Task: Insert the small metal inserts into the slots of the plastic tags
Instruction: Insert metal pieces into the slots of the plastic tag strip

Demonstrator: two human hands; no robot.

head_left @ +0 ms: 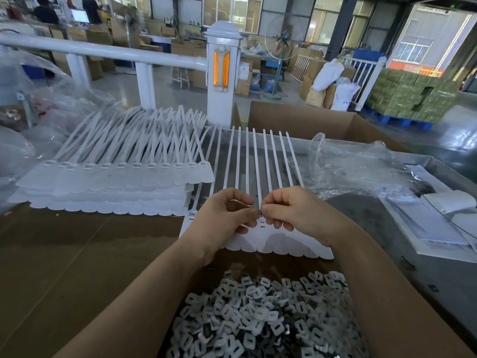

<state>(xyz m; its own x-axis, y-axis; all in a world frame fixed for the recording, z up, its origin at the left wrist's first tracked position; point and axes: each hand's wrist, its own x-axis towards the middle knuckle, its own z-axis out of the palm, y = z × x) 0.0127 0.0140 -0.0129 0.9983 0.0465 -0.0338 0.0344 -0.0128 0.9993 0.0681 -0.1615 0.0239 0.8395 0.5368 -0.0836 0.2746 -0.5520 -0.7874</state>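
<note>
A strip of white plastic tags [284, 244] with long thin tails lies flat in front of me, tails pointing away. My left hand [227, 215] and my right hand [291, 213] meet over the heads of the tags, fingers curled. Between their fingertips they pinch a small metal insert [259, 211] just above a tag's slot [262, 223]. Whether the left hand holds more inserts in its palm is hidden. A heap of small metal inserts [260, 319] fills the space between my forearms near the bottom.
A stack of several tag strips [116, 182] lies to the left on the brown cardboard surface [64, 254]. Crumpled clear plastic [356, 166] and white sheets [438, 228] sit to the right. An open cardboard box [296, 120] and a white fence post [223, 73] stand behind.
</note>
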